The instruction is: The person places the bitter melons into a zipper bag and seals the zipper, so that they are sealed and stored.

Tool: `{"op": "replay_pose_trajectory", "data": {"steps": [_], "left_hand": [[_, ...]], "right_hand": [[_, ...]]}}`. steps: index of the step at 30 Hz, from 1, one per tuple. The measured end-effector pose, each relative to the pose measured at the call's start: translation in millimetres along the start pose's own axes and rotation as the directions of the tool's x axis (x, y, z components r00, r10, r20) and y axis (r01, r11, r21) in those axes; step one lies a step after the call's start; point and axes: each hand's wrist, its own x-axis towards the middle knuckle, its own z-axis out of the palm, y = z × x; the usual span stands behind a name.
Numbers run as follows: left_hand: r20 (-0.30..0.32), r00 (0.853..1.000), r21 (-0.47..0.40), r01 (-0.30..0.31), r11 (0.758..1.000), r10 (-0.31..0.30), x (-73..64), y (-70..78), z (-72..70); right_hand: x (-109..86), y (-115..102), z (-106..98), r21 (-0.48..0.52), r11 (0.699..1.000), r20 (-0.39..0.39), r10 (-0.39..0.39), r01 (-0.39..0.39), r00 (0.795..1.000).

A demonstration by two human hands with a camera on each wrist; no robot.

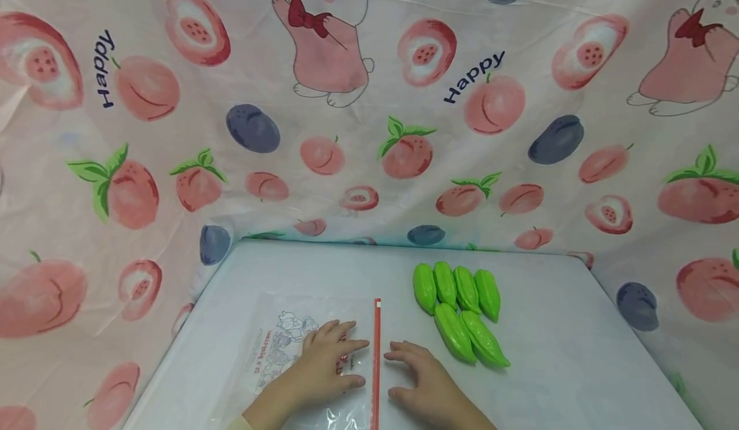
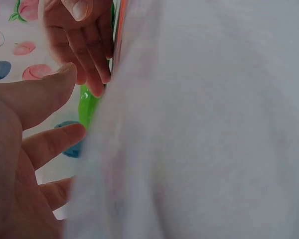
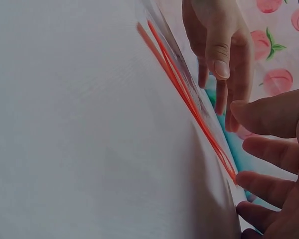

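Observation:
A clear plastic zip bag (image 1: 312, 411) with printed cartoon figures and red lettering lies flat on the left half of the table. Its red slider strip (image 1: 377, 366) runs along the right edge, with a small white slider at the far end. Over the bag is my left hand (image 1: 326, 362), fingers spread and relaxed, fingertips close to the strip. Just right of the strip, my right hand (image 1: 424, 378) has its fingers loosely bent, thumb apart, and nothing between them. In the right wrist view the red strip (image 3: 189, 102) stretches beside both hands.
Several bright green, ridged, pod-like pieces (image 1: 453, 334) lie in two rows at the back right, beyond my right hand. The white table (image 1: 577, 353) ends at a fruit-patterned cloth (image 1: 346, 212) that hangs behind it and at both sides.

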Motion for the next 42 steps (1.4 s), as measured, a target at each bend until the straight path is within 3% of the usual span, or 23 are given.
{"op": "replay_pose_trajectory", "data": {"steps": [11,27,42], "left_hand": [[0.042,0.999,0.018,0.013,1.000,-0.013,-2.4,-2.4,3.7],[0.048,0.998,0.071,0.027,0.997,-0.030,-1.3,-3.6,11.1],[0.030,0.999,0.055,0.025,0.998,-0.027,-0.1,-3.5,9.8]], "right_hand": [[-0.9,4.0,0.9,-0.103,0.989,-0.005,-0.109,0.108,0.994],[1.7,10.6,8.0,-0.095,0.994,-0.006,-0.057,0.056,0.998],[4.1,14.0,10.5,-0.147,0.985,-0.024,-0.096,0.092,0.995]]}}
